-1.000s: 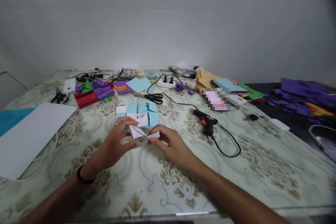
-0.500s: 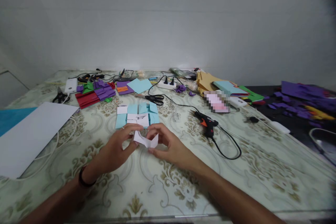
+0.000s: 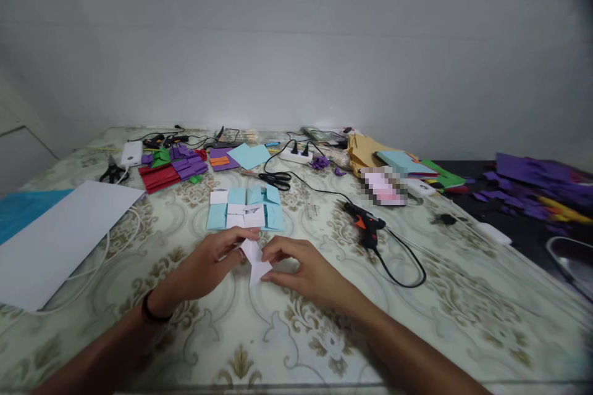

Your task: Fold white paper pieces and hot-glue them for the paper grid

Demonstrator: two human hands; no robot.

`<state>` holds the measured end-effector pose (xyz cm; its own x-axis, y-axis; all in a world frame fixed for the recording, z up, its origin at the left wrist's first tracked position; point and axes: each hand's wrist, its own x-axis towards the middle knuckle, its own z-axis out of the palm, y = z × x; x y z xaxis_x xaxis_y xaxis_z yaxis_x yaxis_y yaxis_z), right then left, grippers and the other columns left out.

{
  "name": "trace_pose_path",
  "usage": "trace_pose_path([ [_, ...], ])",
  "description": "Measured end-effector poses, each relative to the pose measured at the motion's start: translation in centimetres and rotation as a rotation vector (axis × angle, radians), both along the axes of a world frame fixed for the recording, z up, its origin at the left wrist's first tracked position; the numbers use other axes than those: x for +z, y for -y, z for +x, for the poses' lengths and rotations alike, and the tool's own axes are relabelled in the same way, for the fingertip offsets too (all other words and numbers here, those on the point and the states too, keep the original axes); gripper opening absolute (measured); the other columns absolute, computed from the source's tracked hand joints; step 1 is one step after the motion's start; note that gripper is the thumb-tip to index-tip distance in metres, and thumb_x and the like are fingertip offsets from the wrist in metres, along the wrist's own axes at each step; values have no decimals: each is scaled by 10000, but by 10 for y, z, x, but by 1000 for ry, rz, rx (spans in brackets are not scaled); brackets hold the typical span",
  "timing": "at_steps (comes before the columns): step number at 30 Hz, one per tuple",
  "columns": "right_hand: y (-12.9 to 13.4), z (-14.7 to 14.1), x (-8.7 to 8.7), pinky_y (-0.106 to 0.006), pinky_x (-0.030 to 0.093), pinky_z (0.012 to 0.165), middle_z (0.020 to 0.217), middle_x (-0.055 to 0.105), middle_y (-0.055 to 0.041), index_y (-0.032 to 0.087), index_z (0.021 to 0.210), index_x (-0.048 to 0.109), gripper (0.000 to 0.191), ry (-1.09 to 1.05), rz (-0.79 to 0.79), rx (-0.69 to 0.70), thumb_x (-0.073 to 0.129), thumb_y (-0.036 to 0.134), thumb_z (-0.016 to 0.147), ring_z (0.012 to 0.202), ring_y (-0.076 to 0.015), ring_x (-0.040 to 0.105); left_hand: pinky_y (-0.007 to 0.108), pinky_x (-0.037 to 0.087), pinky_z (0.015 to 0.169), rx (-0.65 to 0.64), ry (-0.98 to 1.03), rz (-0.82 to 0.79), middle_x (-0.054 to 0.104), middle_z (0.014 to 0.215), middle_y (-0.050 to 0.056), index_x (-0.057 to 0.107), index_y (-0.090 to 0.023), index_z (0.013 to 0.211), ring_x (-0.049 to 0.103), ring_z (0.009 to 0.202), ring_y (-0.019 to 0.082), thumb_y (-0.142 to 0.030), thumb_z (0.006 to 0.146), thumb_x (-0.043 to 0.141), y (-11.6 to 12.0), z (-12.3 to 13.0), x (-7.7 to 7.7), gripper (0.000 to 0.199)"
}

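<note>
Between both hands is a small folded piece of white paper [image 3: 256, 262], held above the patterned tablecloth. My left hand [image 3: 217, 262] pinches its upper left corner between thumb and fingers. On the other side, my right hand [image 3: 296, 265] grips the right edge with thumb and forefinger. Just beyond the fingers lie folded light-blue papers [image 3: 217, 217] and folded white papers [image 3: 236, 210], set close together in a block.
Black-handled scissors [image 3: 275, 181] lie behind the folded papers, with a white power strip [image 3: 296, 155] farther back. A black glue gun [image 3: 368, 225] and its looped cord are at right. A large white sheet [image 3: 69, 241] covers the left side. Purple scraps [image 3: 514, 191] lie far right.
The white paper has turned from a wide, curled shape to a narrower one pointing down toward me. My right hand has shifted slightly with it, and the camera view has moved a little.
</note>
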<state>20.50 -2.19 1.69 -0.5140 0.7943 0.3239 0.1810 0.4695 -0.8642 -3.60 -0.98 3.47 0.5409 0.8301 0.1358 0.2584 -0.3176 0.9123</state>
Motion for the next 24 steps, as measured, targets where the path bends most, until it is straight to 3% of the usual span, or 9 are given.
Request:
trace_pose_path([
  [6,-2,1,3,-300,587,833,1005,755,-53,215,975,731,150,-40,35,17,796,336,915,921,-171,716,418,551,1064,-30,53,-4,726,1322,96,674,-244,1181,664,1278,257,-173,980,548,1,-3,0,247],
  [11,-2,1,4,-307,592,857,1099,749,-80,226,997,741,112,-91,43,36,756,327,951,1075,-192,708,400,525,1095,-52,-15,23,697,1373,77,651,-268,1253,646,1295,244,-196,988,553,4,-3,1,292],
  [17,0,-1,4,-323,588,852,1073,754,-71,230,991,730,80,-70,64,-15,744,302,960,1008,-184,713,399,495,1157,5,-161,136,667,1474,73,585,-267,1465,623,1358,229,-293,1070,457,7,3,2,416],
  [19,0,-1,4,-318,585,849,1070,758,-65,230,995,729,73,-71,66,-23,748,290,957,998,-179,711,381,530,1108,37,-206,176,678,1463,75,576,-263,1487,660,1305,234,-308,1064,476,8,4,0,437],
  [24,0,-2,2,-311,580,836,1045,765,-55,230,997,721,75,-73,83,-46,751,285,956,953,-172,711,315,609,789,114,-345,194,748,1359,77,576,-259,1499,770,956,221,-350,1048,499,9,5,-1,466],
])
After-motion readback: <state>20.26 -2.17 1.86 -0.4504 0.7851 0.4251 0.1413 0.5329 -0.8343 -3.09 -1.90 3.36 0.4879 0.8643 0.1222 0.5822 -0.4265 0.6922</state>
